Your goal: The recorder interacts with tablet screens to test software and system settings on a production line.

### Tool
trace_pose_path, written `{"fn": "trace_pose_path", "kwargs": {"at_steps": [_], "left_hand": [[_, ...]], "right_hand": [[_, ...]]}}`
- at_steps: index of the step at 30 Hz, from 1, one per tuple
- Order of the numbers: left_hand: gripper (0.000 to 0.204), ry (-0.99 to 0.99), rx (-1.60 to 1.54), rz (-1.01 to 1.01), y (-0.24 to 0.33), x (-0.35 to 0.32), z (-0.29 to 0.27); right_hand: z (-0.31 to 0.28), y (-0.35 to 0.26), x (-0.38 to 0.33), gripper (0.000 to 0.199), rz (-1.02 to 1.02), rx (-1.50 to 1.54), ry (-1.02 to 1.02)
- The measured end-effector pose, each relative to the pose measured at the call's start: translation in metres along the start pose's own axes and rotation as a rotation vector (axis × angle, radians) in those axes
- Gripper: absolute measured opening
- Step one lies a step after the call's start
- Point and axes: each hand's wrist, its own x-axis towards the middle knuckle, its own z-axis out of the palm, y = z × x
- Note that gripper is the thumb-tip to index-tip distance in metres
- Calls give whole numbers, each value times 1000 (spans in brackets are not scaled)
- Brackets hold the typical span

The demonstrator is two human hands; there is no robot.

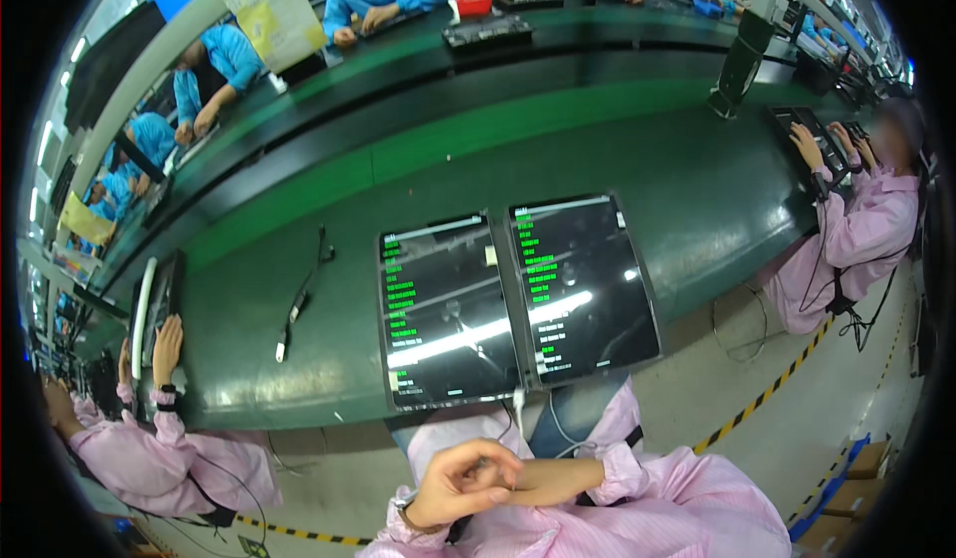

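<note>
At far left, a co-worker in pink (169,468) has a hand on an upright-looking dark panel (167,289) at the edge of the green counter (234,349). Next, a short black cable (299,302) with a pale end lies on the counter, beyond and to the left of the person's own hands.

The left screen (450,309), dark with rows of green text, lies flat near the counter's front edge, straight ahead of the hands and apart from them. Below its front edge, over the lap, the left hand (460,483) is loosely curled, thumb and fingers bent toward each other, meeting the other arm; whether it grips anything I cannot tell. The right forearm (560,482) crosses in from the right, and the right hand is mostly hidden behind the left, so its state cannot be told.

The right screen (588,294) lies just beside the left one, ahead and to the right of the hands. At far right, another co-worker in pink (861,224) reaches over a dark device (812,140).
</note>
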Motion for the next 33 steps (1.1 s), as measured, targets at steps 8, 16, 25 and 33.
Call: {"fn": "trace_pose_path", "kwargs": {"at_steps": [8,16,25,33], "left_hand": [[24,540,394,71,-23,22,11],[14,395,352,36,-33,24,26],[19,152,806,168,-14,32,31],[20,293,441,9,5,8,27]], "right_hand": [[-7,-30,-11,30,22,-349,153],[0,-6,-14,31,-64,-636,155],[-46,-48,-35,49,-336,299,500],[-32,-48,-51,55,-421,318,842]]}}
